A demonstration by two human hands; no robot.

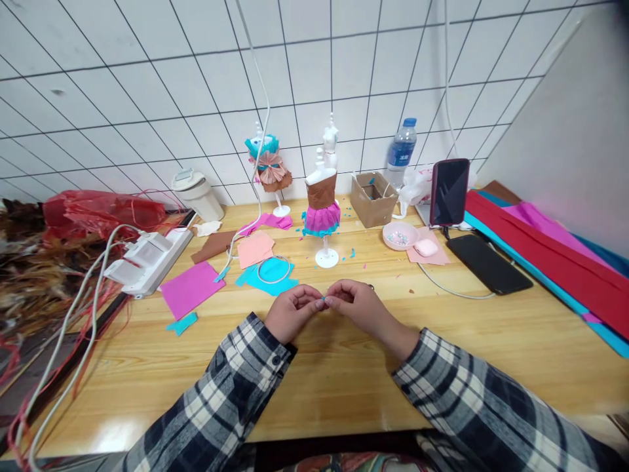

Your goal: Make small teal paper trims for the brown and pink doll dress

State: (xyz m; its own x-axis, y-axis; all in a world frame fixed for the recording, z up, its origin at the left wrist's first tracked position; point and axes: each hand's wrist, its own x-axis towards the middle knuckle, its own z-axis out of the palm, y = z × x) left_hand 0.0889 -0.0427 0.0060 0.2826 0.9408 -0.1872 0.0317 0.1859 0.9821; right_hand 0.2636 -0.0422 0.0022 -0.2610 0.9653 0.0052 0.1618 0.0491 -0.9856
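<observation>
Plaid sleeves [206, 400] reach over the wood-grained table [339, 380]; left hand [292, 311] and right hand [361, 307] pinch a tiny blue scrap [324, 299], near centre. Far right, before white wall tiles [304, 72], stands a bottle [405, 136] (blue label [400, 155], characters unclear).

bright, even light; glare on tabletop [339, 373]; edges stretched, perhaps blurred.

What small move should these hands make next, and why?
Perhaps carry the tiny blue piece to the pink skirt: the left hand and right hand seem to pinch it between them, and the skirt just beyond has similar blue edging.
</observation>
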